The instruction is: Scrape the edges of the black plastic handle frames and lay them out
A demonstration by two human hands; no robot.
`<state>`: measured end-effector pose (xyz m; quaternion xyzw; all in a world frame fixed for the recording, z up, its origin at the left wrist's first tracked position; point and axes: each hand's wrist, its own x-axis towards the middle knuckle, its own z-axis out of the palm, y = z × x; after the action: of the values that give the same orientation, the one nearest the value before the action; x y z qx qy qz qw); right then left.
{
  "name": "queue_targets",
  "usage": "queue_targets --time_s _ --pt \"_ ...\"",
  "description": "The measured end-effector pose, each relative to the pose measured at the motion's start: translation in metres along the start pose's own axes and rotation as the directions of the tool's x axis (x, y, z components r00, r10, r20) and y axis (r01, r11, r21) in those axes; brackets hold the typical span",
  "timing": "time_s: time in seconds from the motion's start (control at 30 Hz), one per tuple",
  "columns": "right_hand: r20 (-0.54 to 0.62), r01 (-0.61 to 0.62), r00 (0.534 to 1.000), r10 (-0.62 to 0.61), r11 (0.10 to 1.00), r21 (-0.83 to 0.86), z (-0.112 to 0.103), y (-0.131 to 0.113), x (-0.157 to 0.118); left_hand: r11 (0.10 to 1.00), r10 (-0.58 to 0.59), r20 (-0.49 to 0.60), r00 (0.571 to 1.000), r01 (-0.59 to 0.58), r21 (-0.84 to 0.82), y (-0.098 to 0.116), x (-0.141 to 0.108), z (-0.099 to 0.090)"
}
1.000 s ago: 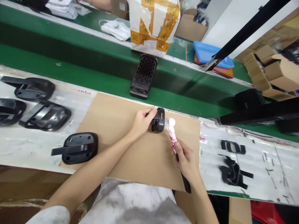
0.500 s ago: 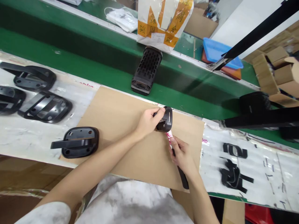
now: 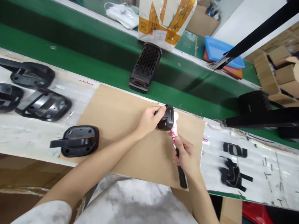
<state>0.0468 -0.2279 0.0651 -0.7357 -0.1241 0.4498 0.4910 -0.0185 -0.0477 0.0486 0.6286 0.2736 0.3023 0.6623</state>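
My left hand [image 3: 150, 121] is closed around a small black plastic housing [image 3: 168, 118] with a slot, near the far edge of the brown cardboard sheet [image 3: 121, 115]. Closed as well, my right hand [image 3: 184, 152] grips a long black-handled tool [image 3: 182, 179]. Its upper part is white with pink print and has a rounded white tip, which lies just right of the housing. What kind of tool it is cannot be made out. On the cardboard's left end rests a black plastic base with a handle-like bar [image 3: 79, 141].
Several similar black bases [image 3: 44, 104] lie at the left. A black perforated housing [image 3: 146, 67] stands on the green surface beyond the cardboard. Black cut strips [image 3: 233, 174] lie at the right, and a black metal arm [image 3: 254, 34] slants across the upper right.
The tool in my right hand has shifted right and up, so its white tip now shows beside the housing. My left hand keeps its hold with little movement.
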Motion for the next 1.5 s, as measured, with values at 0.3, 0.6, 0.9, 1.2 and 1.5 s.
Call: queue_targets --time_s 0.3,0.6,0.9,1.2,1.5 --pt "-0.07 0.217 0.972 -0.225 0.971 -0.104 -0.026 -0.013 -0.008 0.997 -0.044 -0.036 0.998 0.042 -0.072 -0.003 0.004 -0.005" --pt "-0.074 0.169 0.979 -0.191 0.958 -0.232 -0.022 0.006 -0.031 1.0 -0.017 -0.013 1.0 0.017 -0.003 0.004 0.0 -0.001" --pt "-0.127 0.104 0.985 -0.118 0.988 -0.112 -0.015 0.002 -0.035 1.0 -0.007 -0.008 1.0 0.007 0.004 0.002 0.002 -0.002" --pt "-0.096 0.076 0.992 -0.078 0.997 -0.028 0.003 0.013 -0.029 1.0 0.002 -0.012 1.0 -0.002 0.023 0.002 0.0 0.0" --pt "-0.267 0.137 0.939 -0.216 0.948 -0.286 -0.03 0.017 -0.026 0.954 -0.151 -0.043 0.988 0.134 -0.268 0.002 0.012 -0.013"
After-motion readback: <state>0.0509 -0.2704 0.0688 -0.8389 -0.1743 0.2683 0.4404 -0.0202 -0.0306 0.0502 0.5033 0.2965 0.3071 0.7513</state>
